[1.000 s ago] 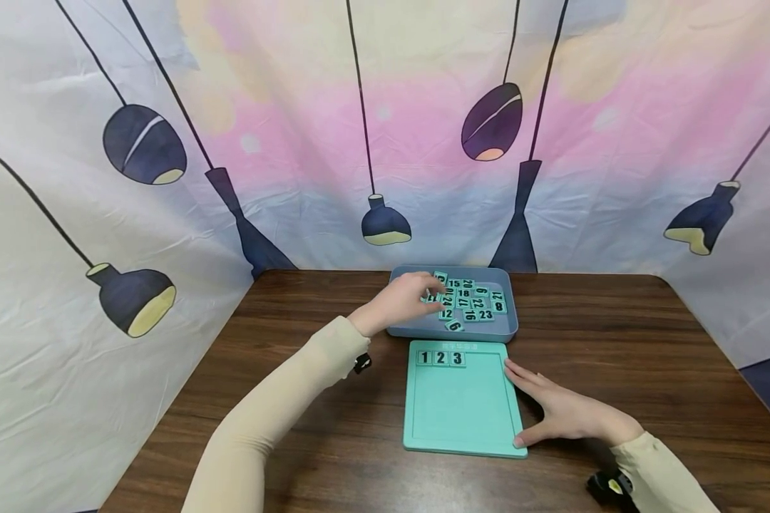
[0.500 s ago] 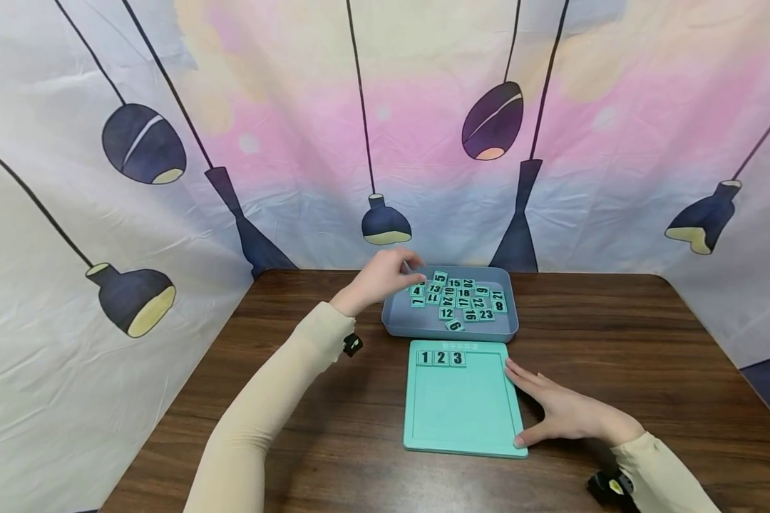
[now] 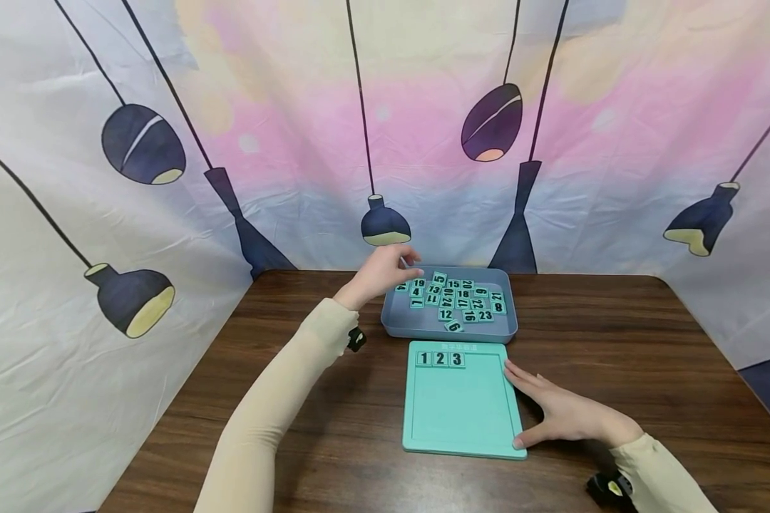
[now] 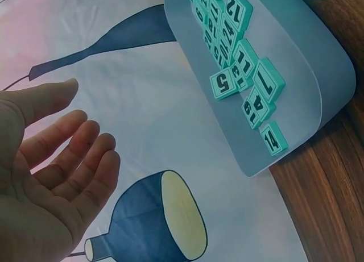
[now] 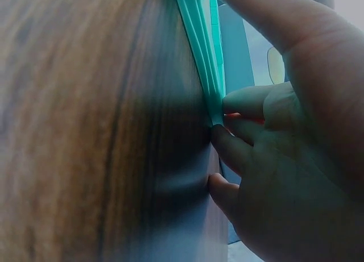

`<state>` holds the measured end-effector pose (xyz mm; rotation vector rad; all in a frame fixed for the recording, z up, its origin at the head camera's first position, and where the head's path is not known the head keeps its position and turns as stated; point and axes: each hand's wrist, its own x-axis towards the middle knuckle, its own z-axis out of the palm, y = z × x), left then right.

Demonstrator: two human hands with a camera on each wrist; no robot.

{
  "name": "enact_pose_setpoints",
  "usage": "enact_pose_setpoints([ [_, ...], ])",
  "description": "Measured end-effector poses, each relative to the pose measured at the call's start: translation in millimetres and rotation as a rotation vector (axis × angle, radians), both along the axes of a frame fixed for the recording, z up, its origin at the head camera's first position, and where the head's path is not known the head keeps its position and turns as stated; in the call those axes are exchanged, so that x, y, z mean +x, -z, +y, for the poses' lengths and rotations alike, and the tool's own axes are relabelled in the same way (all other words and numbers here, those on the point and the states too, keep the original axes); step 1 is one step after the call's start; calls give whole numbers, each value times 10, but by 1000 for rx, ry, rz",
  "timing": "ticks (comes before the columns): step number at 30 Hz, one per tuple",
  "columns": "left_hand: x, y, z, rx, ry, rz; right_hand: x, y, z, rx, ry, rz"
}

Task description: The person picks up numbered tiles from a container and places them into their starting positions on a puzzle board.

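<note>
My left hand [image 3: 385, 274] hovers over the back left corner of the blue-grey tray [image 3: 417, 329]; in the left wrist view the hand [image 4: 62, 165] is empty, its fingers loosely bent. Number tiles lie loose in the tray, among them a 14 tile [image 4: 273, 139], a 4 tile [image 4: 259, 104] and a 5 tile [image 4: 222, 83]. Tiles 1 [image 3: 424, 359], 2 [image 3: 440, 359] and 3 [image 3: 457, 359] sit in the top left of the green board [image 3: 465, 413]. My right hand [image 3: 567, 413] rests with spread fingers against the board's right edge, also in the right wrist view [image 5: 284, 137].
The tray stands directly behind the board on the brown wooden table [image 3: 622, 342]. A cloth with printed lamps [image 3: 386, 221] hangs behind the table's back edge.
My left hand has moved left and back from above the middle of the tiles to the tray's left corner, uncovering several tiles. My right hand has stayed at the board.
</note>
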<state>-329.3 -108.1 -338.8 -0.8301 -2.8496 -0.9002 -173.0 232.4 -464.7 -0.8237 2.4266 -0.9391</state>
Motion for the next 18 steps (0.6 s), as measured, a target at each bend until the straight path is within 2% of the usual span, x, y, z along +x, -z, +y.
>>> enact_pose_setpoints([
  [7, -83, 55, 28, 4, -11, -27, -4, 21, 2, -2, 0, -1],
  [18, -208, 36, 114, -7, -49, -63, -1, 4, -1, -2, 8, -8],
])
